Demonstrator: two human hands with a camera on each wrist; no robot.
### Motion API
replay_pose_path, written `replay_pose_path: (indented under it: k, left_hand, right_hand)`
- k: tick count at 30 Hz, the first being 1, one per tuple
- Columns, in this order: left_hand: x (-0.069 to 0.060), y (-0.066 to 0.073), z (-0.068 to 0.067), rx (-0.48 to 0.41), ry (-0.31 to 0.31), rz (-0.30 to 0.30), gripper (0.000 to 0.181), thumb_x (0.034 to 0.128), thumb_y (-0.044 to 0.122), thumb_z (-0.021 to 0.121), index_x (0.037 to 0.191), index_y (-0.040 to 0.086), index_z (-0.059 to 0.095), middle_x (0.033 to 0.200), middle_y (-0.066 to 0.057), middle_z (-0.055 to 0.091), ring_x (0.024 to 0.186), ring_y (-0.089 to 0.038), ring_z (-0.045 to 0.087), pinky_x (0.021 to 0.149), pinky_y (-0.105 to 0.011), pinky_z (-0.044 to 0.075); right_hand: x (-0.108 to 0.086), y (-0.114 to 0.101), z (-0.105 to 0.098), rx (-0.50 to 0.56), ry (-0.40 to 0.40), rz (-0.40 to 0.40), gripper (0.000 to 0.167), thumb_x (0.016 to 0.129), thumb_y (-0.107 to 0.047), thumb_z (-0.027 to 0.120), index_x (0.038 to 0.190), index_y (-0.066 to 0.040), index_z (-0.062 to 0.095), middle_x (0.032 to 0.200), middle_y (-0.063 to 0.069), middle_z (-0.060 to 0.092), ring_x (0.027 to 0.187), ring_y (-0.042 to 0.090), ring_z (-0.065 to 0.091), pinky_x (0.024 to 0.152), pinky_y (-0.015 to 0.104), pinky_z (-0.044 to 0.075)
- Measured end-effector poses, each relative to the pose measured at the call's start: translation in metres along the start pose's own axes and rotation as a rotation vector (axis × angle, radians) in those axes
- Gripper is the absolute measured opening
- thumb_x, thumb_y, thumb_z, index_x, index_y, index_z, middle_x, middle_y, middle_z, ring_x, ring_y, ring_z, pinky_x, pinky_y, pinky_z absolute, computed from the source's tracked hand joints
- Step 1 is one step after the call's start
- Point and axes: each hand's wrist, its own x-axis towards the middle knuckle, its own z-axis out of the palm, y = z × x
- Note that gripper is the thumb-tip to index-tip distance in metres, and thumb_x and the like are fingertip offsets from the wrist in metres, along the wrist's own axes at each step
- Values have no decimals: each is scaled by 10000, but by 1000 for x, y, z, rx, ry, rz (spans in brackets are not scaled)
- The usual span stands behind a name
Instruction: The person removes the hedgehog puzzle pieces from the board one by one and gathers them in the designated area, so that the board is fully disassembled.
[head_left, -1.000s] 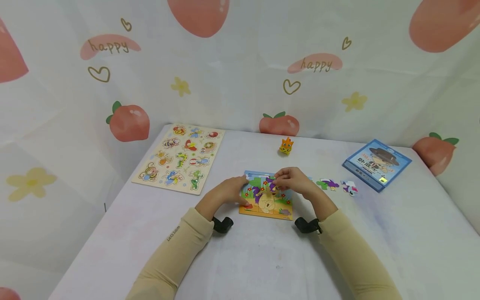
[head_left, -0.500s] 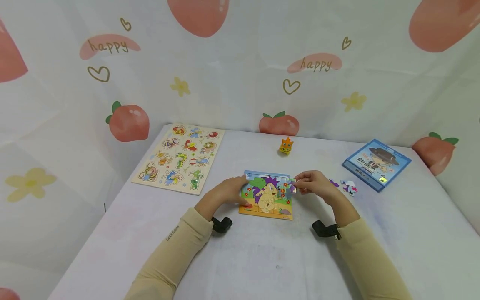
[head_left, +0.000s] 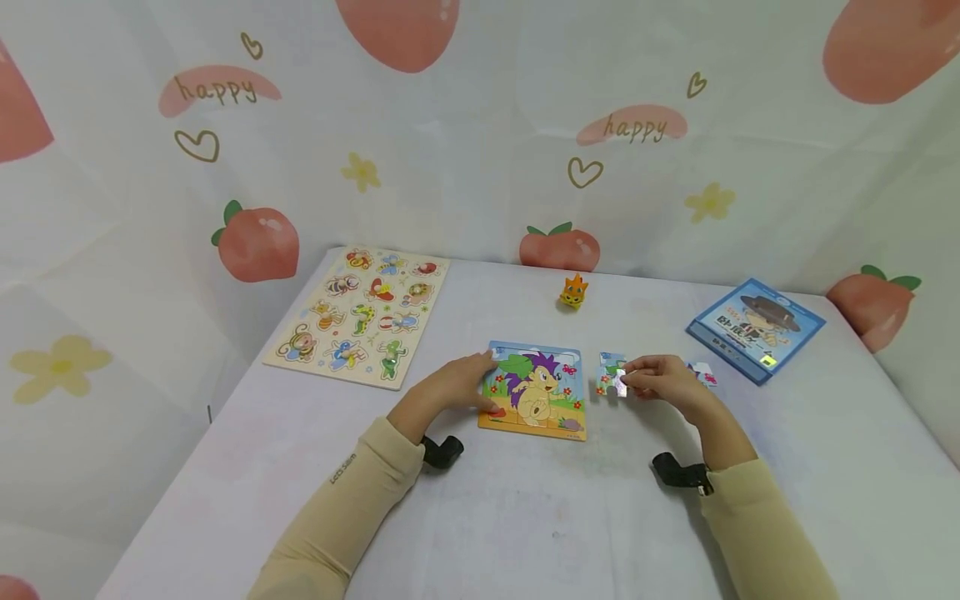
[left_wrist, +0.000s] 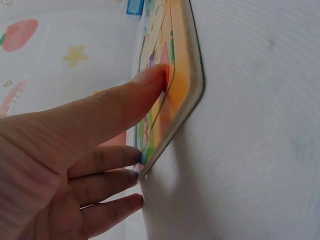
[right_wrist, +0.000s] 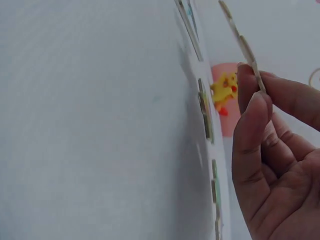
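The left hand [head_left: 455, 385] lies at the left edge of a puzzle board [head_left: 557, 423] with a purple-haired hedgehog picture. In the left wrist view its straight thumb presses the board's [left_wrist: 186, 75] face, and its other fingers touch or lie close to the edge. Right of the board, the right hand [head_left: 670, 385] pinches a thin puzzle piece [head_left: 620, 384] between thumb and fingers. In the right wrist view that piece [right_wrist: 243, 46] is tilted and held above the table. Glare hides part of its picture; its outline blends with green-and-blue puzzle parts in the head view.
Loose pieces [head_left: 704, 374] lie beyond the right hand, partly hidden. A blue box [head_left: 756, 329] stands at the right, an orange-yellow toy figure [head_left: 573, 291] at the back, and a wooden insect board [head_left: 365, 318] at the left.
The right hand has moved right from over the puzzle board to beside it. The hedgehog picture, partly covered before, now shows. The left hand has kept its place.
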Motion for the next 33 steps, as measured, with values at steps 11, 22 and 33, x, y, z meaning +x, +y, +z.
replay_pose_path:
  k: [11, 22, 33]
  left_hand:
    - [0, 0, 0, -6, -9, -15, 780, 791, 334, 733, 1436, 97, 364, 1543, -80, 252, 1427, -255, 232, 1159, -413, 220]
    - [1, 0, 1, -13, -12, -26, 780, 791, 332, 732, 1440, 111, 361, 1543, -71, 256, 1428, -250, 231, 1156, -419, 228]
    - [0, 0, 1, -10, -6, -14, 752, 795, 322, 730, 1427, 106, 384, 1542, -73, 256, 1428, -248, 230, 1158, -414, 224]
  right_hand:
    - [-9, 17, -5, 32, 16, 40, 431, 910, -204, 594, 1182, 121, 514, 712, -126, 607, 618, 41, 505, 590, 208, 455]
    - [-10, 23, -3, 34, -1, 28, 394, 891, -176, 622, 1136, 125, 548, 743, -118, 659, 614, 41, 537, 581, 209, 492]
    - [-11, 23, -2, 43, -19, 34, 351, 884, -149, 625, 1094, 126, 568, 702, -112, 656, 602, 45, 545, 582, 213, 510]
